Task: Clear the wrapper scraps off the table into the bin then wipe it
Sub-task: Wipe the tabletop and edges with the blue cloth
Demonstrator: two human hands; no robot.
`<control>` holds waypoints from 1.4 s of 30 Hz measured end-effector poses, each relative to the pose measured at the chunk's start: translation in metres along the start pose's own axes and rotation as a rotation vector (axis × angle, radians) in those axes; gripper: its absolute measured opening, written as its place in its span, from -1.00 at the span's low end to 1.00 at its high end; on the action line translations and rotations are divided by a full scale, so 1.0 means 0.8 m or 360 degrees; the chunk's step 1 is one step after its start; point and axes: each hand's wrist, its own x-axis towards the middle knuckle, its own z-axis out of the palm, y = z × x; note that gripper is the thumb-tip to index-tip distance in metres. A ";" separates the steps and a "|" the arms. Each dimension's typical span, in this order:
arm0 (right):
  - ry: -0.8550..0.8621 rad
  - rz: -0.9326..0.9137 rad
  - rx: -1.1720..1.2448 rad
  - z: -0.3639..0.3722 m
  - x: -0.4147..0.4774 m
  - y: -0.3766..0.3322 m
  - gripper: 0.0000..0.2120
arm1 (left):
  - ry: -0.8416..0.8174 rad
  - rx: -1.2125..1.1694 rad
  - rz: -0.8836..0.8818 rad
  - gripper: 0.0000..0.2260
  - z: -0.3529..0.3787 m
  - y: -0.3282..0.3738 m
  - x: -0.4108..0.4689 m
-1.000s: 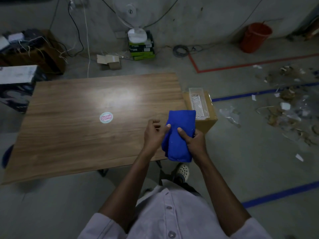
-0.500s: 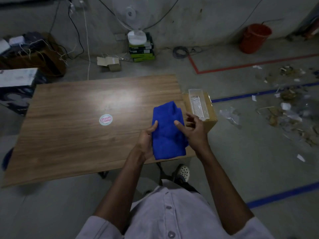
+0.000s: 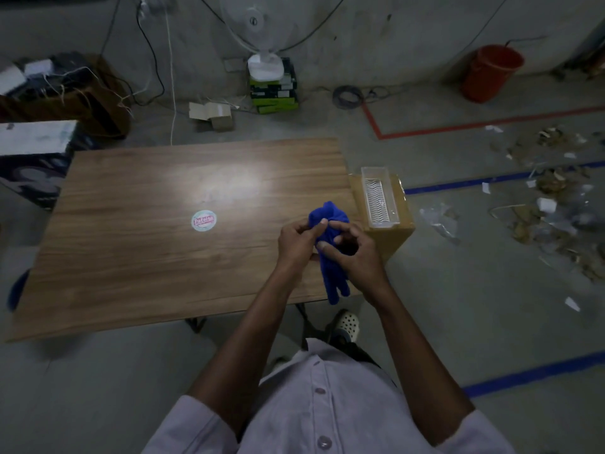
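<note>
Wood table (image 3: 147,257) takes up everything from 9 to 12 o'clock in my view, with a bright patch of light on the top. Wrapper scraps (image 3: 553,204) are all over the floor out at 3 o'clock. Red bucket (image 3: 491,73) is by the wall at 1 o'clock, can't see what's in it. Cardboard box (image 3: 393,240) stands right against the table's right edge, and a clear plastic tray (image 3: 379,198) with a white ribbed insert sits on top of it.

Blue cloth (image 3: 329,257) is bunched up over the table's near right corner, its tail hanging past the edge. My left hand (image 3: 296,240) pinches its top, and my right hand (image 3: 357,253) has its fingers curled round the middle.

Round sticker (image 3: 203,220) at 9 o'clock from my hands has pink lettering, too blurry to read.
</note>
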 end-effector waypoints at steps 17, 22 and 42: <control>0.0629 0.0028 0.0218 -0.069 0.015 -0.019 -0.78 | -0.0136 0.0713 0.0507 -0.83 -0.062 0.040 0.011; -0.0010 0.0199 0.0500 -0.061 0.006 -0.009 -0.23 | -0.0216 0.0259 0.0422 -0.82 -0.056 0.071 0.004; -0.0122 0.0735 0.0943 -0.028 0.001 0.042 -0.57 | -0.0445 0.0087 -0.0479 -0.47 -0.093 -0.011 -0.001</control>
